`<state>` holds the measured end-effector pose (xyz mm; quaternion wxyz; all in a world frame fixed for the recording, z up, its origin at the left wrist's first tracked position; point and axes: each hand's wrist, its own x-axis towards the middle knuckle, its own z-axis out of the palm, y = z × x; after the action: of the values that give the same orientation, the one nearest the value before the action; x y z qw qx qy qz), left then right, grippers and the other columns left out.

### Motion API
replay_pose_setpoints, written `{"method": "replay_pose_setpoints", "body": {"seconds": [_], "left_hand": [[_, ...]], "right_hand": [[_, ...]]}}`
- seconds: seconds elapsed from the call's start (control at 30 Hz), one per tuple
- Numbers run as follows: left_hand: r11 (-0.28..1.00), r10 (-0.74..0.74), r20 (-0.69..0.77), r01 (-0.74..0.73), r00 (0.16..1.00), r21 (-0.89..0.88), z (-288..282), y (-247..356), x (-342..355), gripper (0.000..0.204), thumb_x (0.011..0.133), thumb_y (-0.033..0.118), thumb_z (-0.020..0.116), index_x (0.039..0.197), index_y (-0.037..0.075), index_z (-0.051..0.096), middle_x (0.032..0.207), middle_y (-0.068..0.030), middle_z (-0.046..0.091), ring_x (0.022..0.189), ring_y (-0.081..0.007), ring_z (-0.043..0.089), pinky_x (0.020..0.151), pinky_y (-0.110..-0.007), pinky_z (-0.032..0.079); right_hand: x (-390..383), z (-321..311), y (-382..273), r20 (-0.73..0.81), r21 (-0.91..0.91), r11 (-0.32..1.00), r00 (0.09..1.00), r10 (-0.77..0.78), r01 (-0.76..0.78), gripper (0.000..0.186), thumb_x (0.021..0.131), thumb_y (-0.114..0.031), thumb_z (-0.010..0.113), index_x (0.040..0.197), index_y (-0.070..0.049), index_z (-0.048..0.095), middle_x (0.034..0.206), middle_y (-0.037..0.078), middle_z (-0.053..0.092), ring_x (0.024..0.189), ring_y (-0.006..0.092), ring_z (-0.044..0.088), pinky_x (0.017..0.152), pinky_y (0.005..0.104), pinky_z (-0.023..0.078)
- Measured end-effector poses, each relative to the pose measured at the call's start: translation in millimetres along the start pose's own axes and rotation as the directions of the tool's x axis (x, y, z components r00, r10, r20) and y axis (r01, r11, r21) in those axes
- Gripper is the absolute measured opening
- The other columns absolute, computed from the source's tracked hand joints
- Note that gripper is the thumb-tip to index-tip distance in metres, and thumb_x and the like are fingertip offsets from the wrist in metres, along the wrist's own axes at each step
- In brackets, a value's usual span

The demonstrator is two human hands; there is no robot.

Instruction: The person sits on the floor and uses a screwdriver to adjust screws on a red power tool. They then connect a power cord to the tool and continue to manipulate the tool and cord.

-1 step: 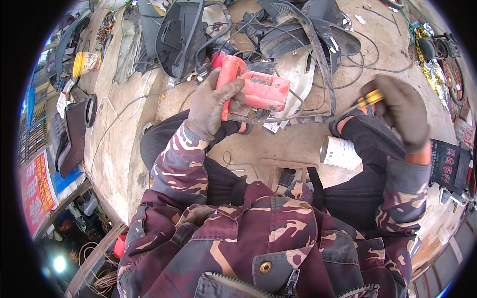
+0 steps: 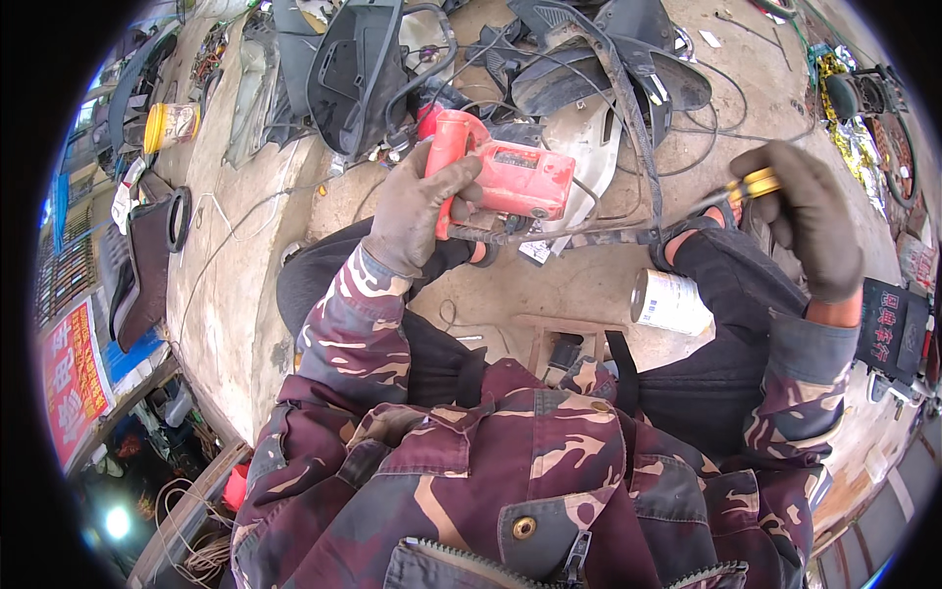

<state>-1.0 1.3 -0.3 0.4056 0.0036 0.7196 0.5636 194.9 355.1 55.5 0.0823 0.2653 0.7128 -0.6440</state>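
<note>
The left hand [image 2: 404, 216], in a grey-brown work glove, is wrapped around the handle of a scuffed red plastic power tool [image 2: 525, 182], its boxy body held up in front of the person and turned toward the right. The right hand [image 2: 810, 221], gloved alike and slightly blurred, is curled around a small yellow-and-black handled tool [image 2: 760, 182]; the blur keeps its kind uncertain. A thin, dark, flexible-looking cord [image 2: 589, 232] runs from below the red tool toward the yellow handle; whether it is gripped there I cannot tell

Since the previous picture the right hand has shifted a little outward with the yellow handle, while the left hand and red tool have barely moved. The gap between the hands is slightly wider, so the motion seems to come from the right side alone

Beneath is a dusty, pale concrete floor [image 2: 491, 285], with a white-labelled metal can [image 2: 672, 301] lying on its side between the legs. Beyond the hands lie heaped dark grey plastic panels [image 2: 358, 79] and loose cables. Farther left stands a clear tub with a yellow lid [image 2: 172, 126], near a red banner [image 2: 74, 378]; at right are crumpled gold foil [image 2: 859, 162] and a flat black case [image 2: 888, 329]
</note>
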Motion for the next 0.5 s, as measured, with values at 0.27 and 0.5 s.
{"method": "replay_pose_setpoints", "body": {"seconds": [0.27, 0.5], "left_hand": [[0.970, -0.040, 0.087, 0.060, 0.995, -0.237, 17.8, 1.5, -7.3, 0.032, 0.100, 0.019, 0.066, 0.123, -0.002, 0.059, 0.082, -0.0079, 0.064, 0.064, -0.0124, 0.061, 0.063, -0.030, 0.060], [0.974, -0.008, 0.186, 0.050, 0.982, -0.221, 25.1, 2.9, -6.0, 0.037, 0.099, 0.023, 0.068, 0.123, -0.002, 0.058, 0.084, -0.0084, 0.064, 0.067, -0.0153, 0.064, 0.066, -0.032, 0.060]], "right_hand": [[12.8, 64.6, 19.3, 0.196, 0.209, 0.978, 0.979, -0.055, 0.013, 0.036, 0.107, -0.026, 0.059, 0.130, 0.001, 0.065, 0.089, 0.002, 0.067, 0.059, 0.0039, 0.055, 0.052, 0.0192, 0.042], [14.4, 80.5, 25.6, 0.262, 0.093, 0.994, 0.964, 0.038, -0.065, 0.040, 0.103, -0.032, 0.062, 0.123, 0.002, 0.068, 0.084, 0.004, 0.071, 0.069, 0.0080, 0.063, 0.062, 0.0252, 0.051]]}}
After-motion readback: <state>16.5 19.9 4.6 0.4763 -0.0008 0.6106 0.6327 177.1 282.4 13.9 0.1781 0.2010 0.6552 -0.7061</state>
